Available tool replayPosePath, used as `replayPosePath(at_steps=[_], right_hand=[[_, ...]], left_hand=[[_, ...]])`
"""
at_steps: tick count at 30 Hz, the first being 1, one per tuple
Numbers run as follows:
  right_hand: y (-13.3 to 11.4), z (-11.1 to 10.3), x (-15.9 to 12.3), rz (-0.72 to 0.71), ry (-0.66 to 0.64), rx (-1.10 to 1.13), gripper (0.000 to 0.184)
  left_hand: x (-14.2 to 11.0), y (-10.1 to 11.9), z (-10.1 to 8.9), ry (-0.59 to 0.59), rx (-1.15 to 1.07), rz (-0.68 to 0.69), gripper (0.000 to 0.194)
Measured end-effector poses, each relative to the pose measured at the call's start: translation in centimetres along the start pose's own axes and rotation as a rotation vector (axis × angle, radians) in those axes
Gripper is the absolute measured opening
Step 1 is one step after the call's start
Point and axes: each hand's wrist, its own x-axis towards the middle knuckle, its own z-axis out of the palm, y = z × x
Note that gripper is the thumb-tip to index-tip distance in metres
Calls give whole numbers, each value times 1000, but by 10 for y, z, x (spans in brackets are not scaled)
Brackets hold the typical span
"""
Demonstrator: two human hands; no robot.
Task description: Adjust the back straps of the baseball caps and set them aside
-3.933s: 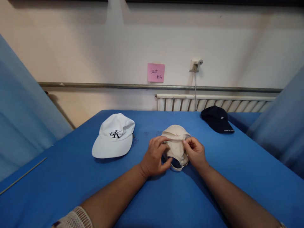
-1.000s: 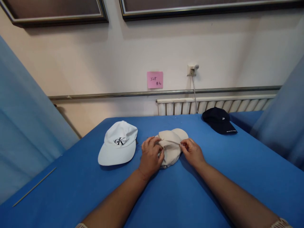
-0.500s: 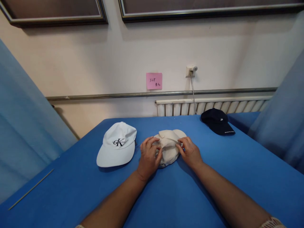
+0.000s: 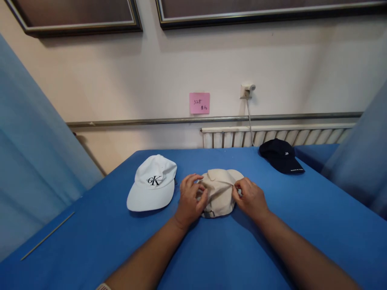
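Note:
A beige baseball cap (image 4: 222, 189) lies on the blue-covered table with its brim pointing away and a small dark buckle showing on its near side. At its left edge, my left hand (image 4: 191, 199) has its fingers curled with the fingertips against the fabric. On the opposite side my right hand (image 4: 250, 197) pinches the cap's cloth between thumb and fingers, raising a fold across the crown. Parts of both side edges are hidden behind my fingers. A white cap with black letters (image 4: 155, 181) sits just left of my left hand.
A dark navy cap (image 4: 281, 155) rests near the table's far right corner. A thin stick (image 4: 46, 237) lies along the left side of the blue tabletop (image 4: 211, 253). Blue curtains (image 4: 36, 161) hang at both sides. Behind are a radiator (image 4: 272, 137) and a plugged-in cord (image 4: 250, 117).
My right hand has moved slightly right with the cap's cloth, and the cap looks wider, its crown more spread. The buckle shows more clearly. The view has shifted a little.

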Motion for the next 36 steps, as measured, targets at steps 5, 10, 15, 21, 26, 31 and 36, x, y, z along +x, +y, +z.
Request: replayPosePath(at_steps=[5, 10, 15, 21, 26, 31, 36], right_hand=[[-4, -4, -3, -15, -2, 58, 6], [-8, -6, -2, -41, -32, 104, 7], [-7, -6, -3, -55, -52, 69, 9], [-13, -2, -3, -89, -103, 45, 13], [-2, -8, -2, -58, -64, 56, 12], [34, -9, -5, 101, -67, 15, 9], [49, -4, -8, 219, -71, 41, 12]], left_hand=[[6, -10, -10, -5, 78, -4, 14], [7, -10, -7, -67, 128, 29, 7], [11, -11, -7, -48, 57, 37, 9], [18, -18, -20, -50, -62, -98, 12], [18, -24, -24, -101, -188, -183, 13], [13, -39, -17, -95, -237, -235, 14], [5, -41, 2, -229, -200, -144, 27]])
